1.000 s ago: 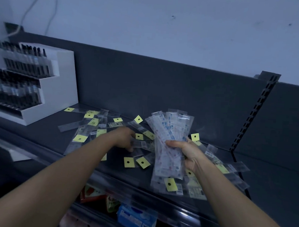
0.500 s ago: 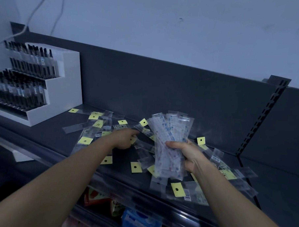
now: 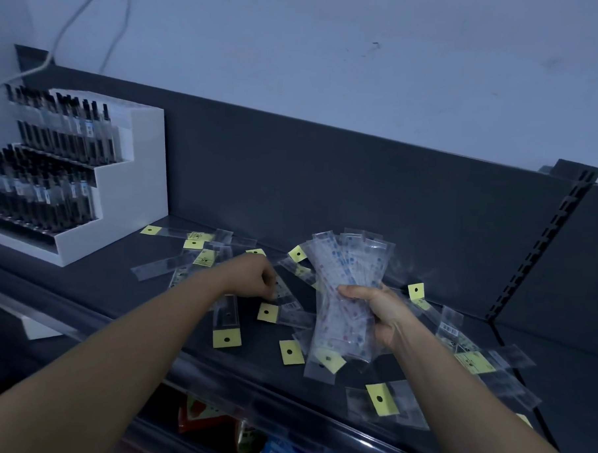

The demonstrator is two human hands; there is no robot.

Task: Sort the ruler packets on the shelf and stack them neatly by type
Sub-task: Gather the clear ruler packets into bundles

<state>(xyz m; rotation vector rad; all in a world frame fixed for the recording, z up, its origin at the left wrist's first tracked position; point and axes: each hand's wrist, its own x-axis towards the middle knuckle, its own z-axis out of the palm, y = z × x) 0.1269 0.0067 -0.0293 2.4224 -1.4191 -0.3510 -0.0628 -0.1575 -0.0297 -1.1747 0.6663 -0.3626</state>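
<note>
Left grip (image 3: pixel 254 279) stays over the shelf (image 3: pixel 100 279) centre, pinching a loose packet (image 3: pixel 282 290). Right grip (image 3: pixel 372 311) keeps holding the fanned bundle (image 3: pixel 347 273). Sorting unfinished.

Clear packets (image 3: pixel 347 297), yellow tags (image 3: pixel 227 338); white rack (image 3: pixel 135 171).

Loose ruler packets (image 3: pixel 227 321) across dark shelf (image 3: pixel 100 282)

White tiered stand (image 3: pixel 134 198) of dark pens (image 3: pixel 52 188) — cable (image 3: pixel 61 36) above
</note>
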